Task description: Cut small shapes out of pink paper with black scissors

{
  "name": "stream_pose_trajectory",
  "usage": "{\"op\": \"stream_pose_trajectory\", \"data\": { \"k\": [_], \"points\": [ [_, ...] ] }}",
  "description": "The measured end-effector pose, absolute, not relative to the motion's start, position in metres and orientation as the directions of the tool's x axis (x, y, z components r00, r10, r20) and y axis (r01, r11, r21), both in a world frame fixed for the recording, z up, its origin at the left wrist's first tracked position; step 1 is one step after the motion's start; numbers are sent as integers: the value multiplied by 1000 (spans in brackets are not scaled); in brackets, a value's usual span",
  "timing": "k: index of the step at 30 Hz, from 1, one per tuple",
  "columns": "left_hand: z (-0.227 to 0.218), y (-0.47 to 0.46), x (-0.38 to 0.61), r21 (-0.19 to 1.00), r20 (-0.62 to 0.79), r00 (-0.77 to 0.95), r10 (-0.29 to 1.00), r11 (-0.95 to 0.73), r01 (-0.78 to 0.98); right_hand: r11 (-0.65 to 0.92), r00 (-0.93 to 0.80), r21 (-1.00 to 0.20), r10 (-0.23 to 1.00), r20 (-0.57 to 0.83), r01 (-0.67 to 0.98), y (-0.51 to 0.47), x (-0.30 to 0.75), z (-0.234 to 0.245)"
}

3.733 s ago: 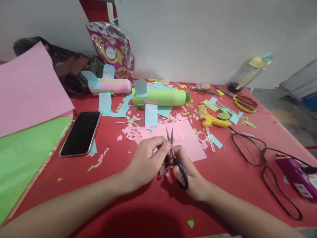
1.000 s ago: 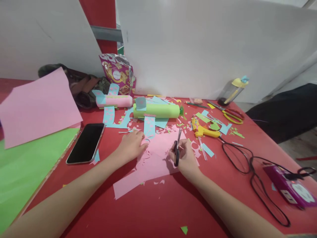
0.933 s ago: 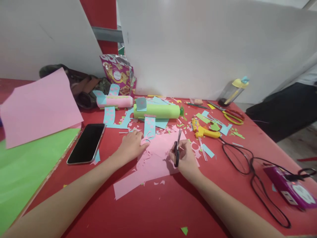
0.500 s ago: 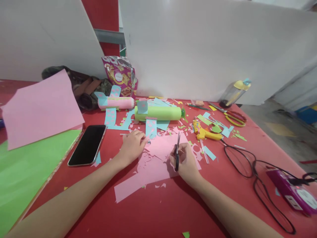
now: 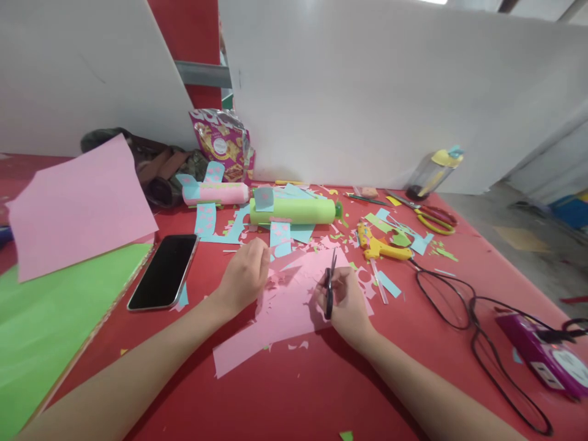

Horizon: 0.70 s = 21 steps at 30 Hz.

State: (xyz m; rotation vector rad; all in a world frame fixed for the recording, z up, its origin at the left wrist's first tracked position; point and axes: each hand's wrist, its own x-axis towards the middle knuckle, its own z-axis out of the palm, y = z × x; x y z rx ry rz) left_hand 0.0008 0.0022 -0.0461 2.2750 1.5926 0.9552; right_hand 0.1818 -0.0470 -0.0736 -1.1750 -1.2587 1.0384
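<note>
My left hand (image 5: 247,274) is closed, its fingertips turned away, at the edge of a thin piece of pink paper (image 5: 285,277) that tilts up from the table. My right hand (image 5: 345,301) grips small black-handled scissors (image 5: 329,288), their blades pointing away from me. Beneath both hands lies a larger cut sheet of pink paper (image 5: 275,324) with pink snippets on it. Just beyond, a light green bottle-shaped tube (image 5: 298,211) with blue paper fins lies on its side. A similar pink tube (image 5: 223,193) rests to its left.
A phone (image 5: 164,271) and green sheets (image 5: 55,324) lie left. On the right are a yellow glue gun (image 5: 383,248), its black cord (image 5: 475,331), a purple power strip (image 5: 542,352), larger scissors (image 5: 432,217) and a bottle (image 5: 434,174). A snack bag (image 5: 225,144) stands behind.
My left hand has curled and turned over, and the pink paper piece by its fingers has lifted and tilted. My right hand with the scissors has barely moved.
</note>
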Motion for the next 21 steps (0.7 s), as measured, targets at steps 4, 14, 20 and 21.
{"op": "stream_pose_trajectory", "data": {
  "k": [4, 14, 20, 21],
  "points": [
    [-38, -2, 4, 543, 337, 196, 921, -361, 758, 143, 72, -988, 987, 146, 52, -47, 181, -73],
    [-37, 3, 6, 839, 37, 39, 999, -52, 541, 176, 139, -982, 973, 183, 65, -46, 181, -67],
    [-42, -8, 15, 851, -54, 140, 989, -27, 524, 196, 130, -977, 970, 206, 87, -47, 180, -68],
    [-43, -12, 18, 856, -72, 167, 983, -25, 516, 201, 128, -975, 969, 212, 90, -47, 180, -68]
  ]
}}
